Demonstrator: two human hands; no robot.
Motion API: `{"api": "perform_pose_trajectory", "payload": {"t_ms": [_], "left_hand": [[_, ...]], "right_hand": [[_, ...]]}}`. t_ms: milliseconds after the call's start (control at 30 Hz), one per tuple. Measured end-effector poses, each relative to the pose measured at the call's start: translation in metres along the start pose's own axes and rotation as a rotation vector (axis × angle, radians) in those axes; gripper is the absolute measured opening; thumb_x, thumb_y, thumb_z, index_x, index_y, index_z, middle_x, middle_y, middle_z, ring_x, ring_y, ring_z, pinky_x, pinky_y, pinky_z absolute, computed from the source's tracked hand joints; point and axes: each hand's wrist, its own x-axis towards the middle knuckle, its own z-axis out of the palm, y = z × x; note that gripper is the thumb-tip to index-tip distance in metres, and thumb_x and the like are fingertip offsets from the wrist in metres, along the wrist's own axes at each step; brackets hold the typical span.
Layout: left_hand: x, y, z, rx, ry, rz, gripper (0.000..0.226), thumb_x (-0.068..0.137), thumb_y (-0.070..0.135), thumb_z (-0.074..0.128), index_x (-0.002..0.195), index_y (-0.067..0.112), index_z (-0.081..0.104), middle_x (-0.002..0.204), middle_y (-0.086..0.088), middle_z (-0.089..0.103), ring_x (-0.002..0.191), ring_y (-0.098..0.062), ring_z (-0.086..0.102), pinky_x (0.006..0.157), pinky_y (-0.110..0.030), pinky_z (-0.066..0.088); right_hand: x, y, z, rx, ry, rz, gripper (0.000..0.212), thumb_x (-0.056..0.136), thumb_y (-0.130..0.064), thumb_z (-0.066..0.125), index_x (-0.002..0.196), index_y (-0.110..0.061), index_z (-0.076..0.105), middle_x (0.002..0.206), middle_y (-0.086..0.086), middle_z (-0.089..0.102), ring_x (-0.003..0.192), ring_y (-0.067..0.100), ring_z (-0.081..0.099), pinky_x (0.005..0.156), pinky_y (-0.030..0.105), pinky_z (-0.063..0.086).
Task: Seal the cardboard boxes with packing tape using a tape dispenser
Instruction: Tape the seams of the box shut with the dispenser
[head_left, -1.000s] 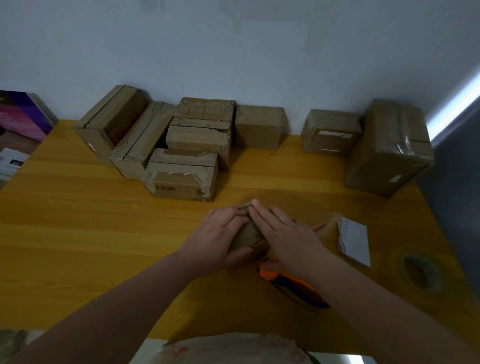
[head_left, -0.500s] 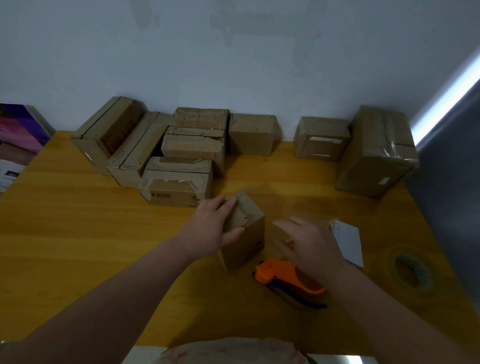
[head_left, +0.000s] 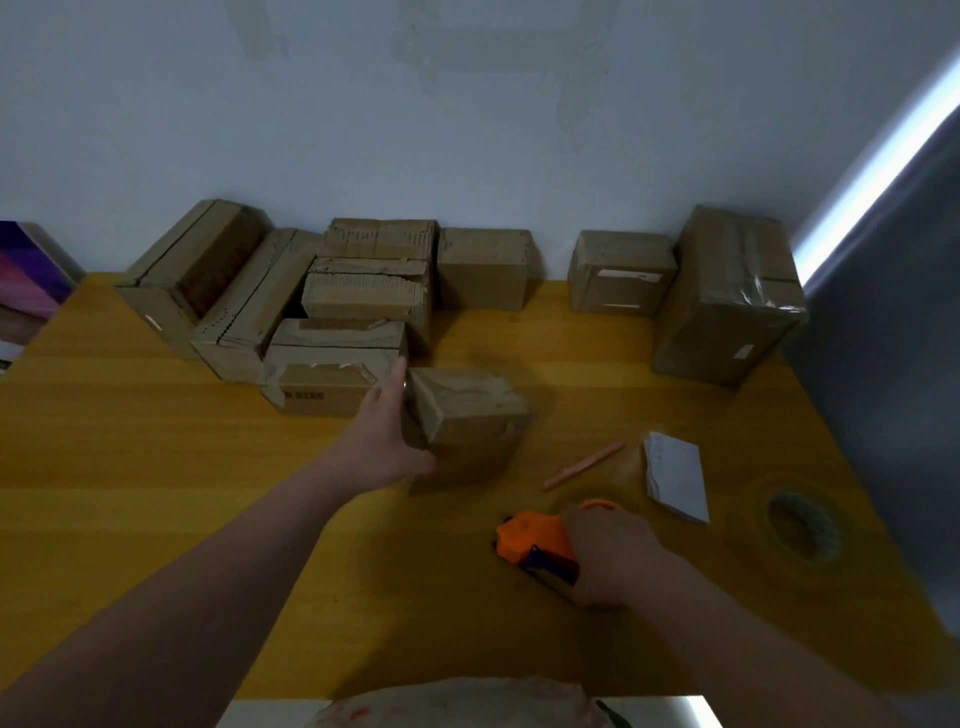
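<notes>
A small cardboard box (head_left: 467, 415) stands on the yellow table (head_left: 156, 493) in the middle of the view. My left hand (head_left: 387, 436) holds its left side, thumb under the near edge and fingers along the far side. The orange tape dispenser (head_left: 535, 538) lies on the table near the front right. My right hand (head_left: 613, 551) grips its handle, covering most of it.
Several cardboard boxes (head_left: 337, 312) stand along the wall at the back left, two more (head_left: 618, 270) and a tall one (head_left: 727, 296) at the back right. A pink stick (head_left: 584, 464), a white paper (head_left: 675, 475) and a tape roll (head_left: 802, 525) lie at right.
My left hand has carried the small box away toward the stack at the back. My right hand has left the box, dropped back and taken hold of the orange dispenser.
</notes>
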Motion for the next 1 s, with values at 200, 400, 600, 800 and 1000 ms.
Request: {"api": "perform_pose_trajectory", "payload": {"t_ms": [200,400,600,800,1000], "left_hand": [[0.002,-0.017,-0.002,0.301,0.17,-0.098,0.102,0.08,0.005,0.068,0.153,0.022,-0.001,0.15,-0.016,0.022,0.131,-0.036,0.034,0.1,-0.043,0.041],[0.012,0.002,0.016,0.649,0.091,0.041,0.096,0.084,0.019,0.068,0.152,0.029,0.001,0.16,-0.001,-0.005,0.146,-0.029,-0.007,0.115,-0.056,0.007],[0.039,0.018,0.021,0.716,-0.077,0.017,0.104,0.082,0.028,0.072,0.152,0.025,-0.005,0.161,0.0,-0.002,0.147,-0.03,-0.005,0.114,-0.058,0.006],[0.041,0.018,0.024,0.864,-0.187,0.323,0.094,0.079,0.022,0.072,0.15,0.037,0.012,0.158,0.002,0.008,0.146,-0.03,-0.003,0.114,-0.057,0.011],[0.033,0.022,0.017,1.04,-0.117,0.571,0.08,0.089,0.02,0.059,0.147,0.047,0.011,0.16,0.002,-0.009,0.146,-0.028,-0.004,0.115,-0.051,0.013]], "right_hand": [[-0.001,0.015,-0.026,0.272,0.075,-0.051,0.052,0.088,-0.038,0.063,0.129,-0.025,0.035,0.116,0.0,0.053,0.095,0.017,0.054,0.069,0.028,0.047],[-0.002,0.049,-0.056,0.94,0.07,-0.111,0.018,0.098,-0.021,0.053,0.114,-0.024,0.044,0.114,0.005,0.055,0.104,0.023,0.058,0.087,0.041,0.05],[-0.01,0.055,-0.065,1.297,0.159,-0.156,0.019,0.102,-0.026,0.044,0.112,-0.035,0.057,0.118,0.002,0.06,0.104,0.023,0.061,0.091,0.042,0.049],[-0.012,0.053,-0.07,1.349,0.281,-0.154,0.087,0.052,-0.064,0.081,0.124,-0.03,0.045,0.115,-0.005,0.057,0.097,0.014,0.062,0.065,0.024,0.048],[-0.01,0.06,-0.076,1.377,0.338,-0.171,0.097,0.04,-0.048,0.092,0.122,-0.032,0.042,0.113,-0.005,0.055,0.098,0.014,0.06,0.065,0.024,0.048]]}}
